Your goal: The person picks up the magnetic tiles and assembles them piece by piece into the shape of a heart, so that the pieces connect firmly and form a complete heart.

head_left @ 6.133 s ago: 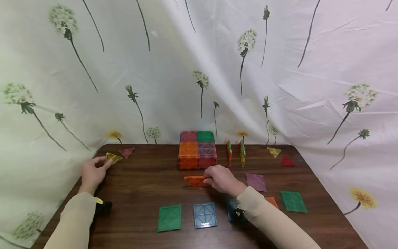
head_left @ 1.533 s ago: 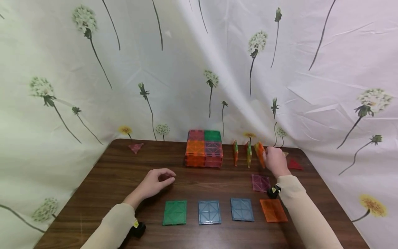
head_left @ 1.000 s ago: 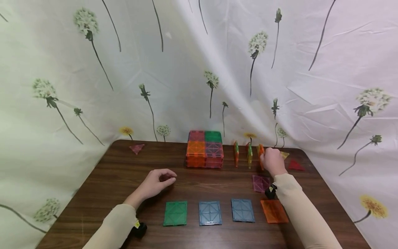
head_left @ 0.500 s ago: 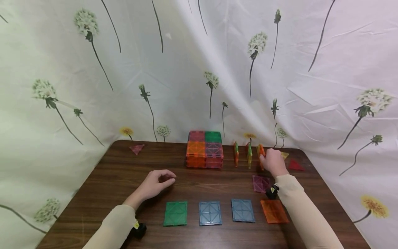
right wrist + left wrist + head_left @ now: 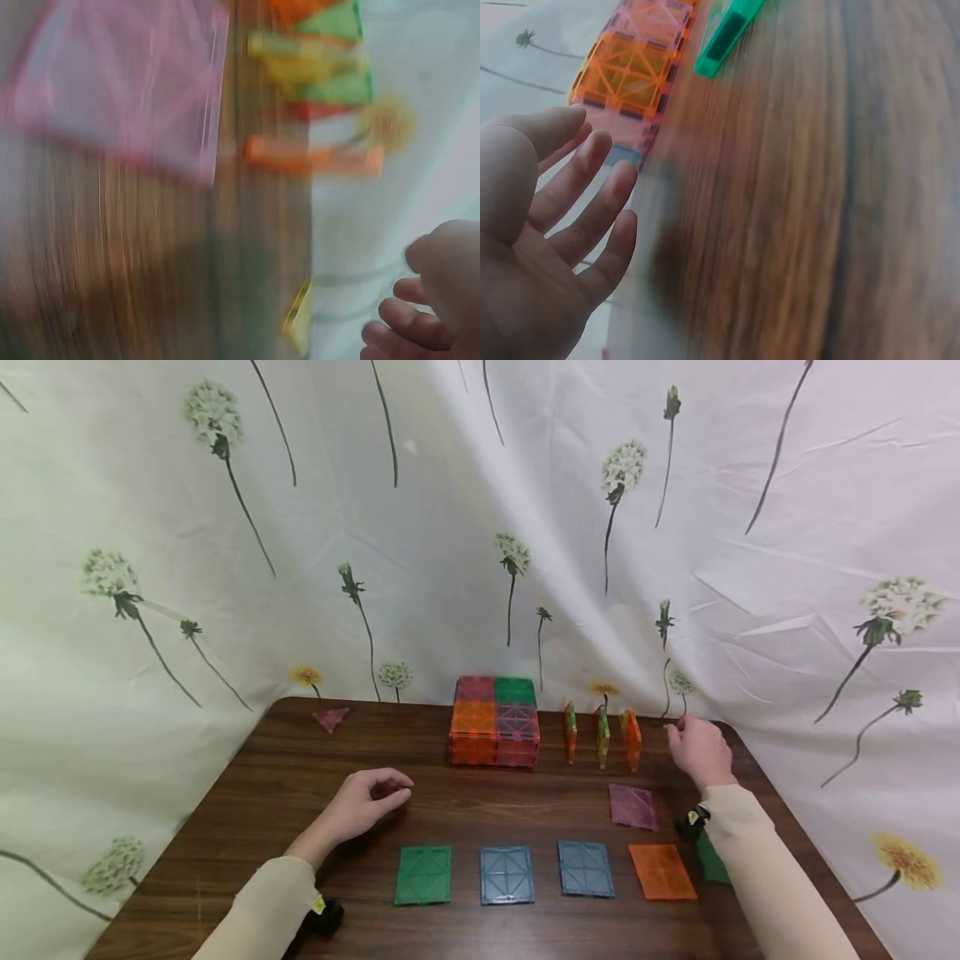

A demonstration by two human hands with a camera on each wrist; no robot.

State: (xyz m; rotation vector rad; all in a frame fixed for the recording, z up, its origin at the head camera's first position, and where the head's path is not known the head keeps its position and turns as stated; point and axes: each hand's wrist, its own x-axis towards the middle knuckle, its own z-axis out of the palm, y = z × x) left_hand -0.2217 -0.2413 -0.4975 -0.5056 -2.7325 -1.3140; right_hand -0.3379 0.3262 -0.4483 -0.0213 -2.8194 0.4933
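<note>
Head view. On the dark table (image 5: 262, 802), a left hand (image 5: 363, 806) is noted left of centre; its fingers are loosely bent, a gap is left to the thumb, and nothing is held. A right hand (image 5: 699, 750) is noted at the far right, just right of three upright panels (image 5: 632, 740). The panels are stood on edge and well separated, apparently so that each can be gripped from either side. At far centre, a block of tiles (image 5: 474, 718) is set edge to edge, the joints being judged self-holding (magnets cannot be confirmed by sight). A pink triangle (image 5: 330, 719) is left at the far left. A pink square (image 5: 632, 807) is laid flat before the panels. Nearer, a green square (image 5: 423, 875), two blue squares (image 5: 507, 875) and an orange square (image 5: 663, 872) are laid in a spaced row, probably for separate lifting.

Left wrist view. The left fingers are seen spread; the palm is bare.

Right wrist view. Blur is recorded. A yellow triangle (image 5: 300, 321) is located by the table's far edge, near the right fingers but apart from them. Those fingers are half bent, with nothing seen held; a pinching posture is judged suitable for so thin a piece.
</note>
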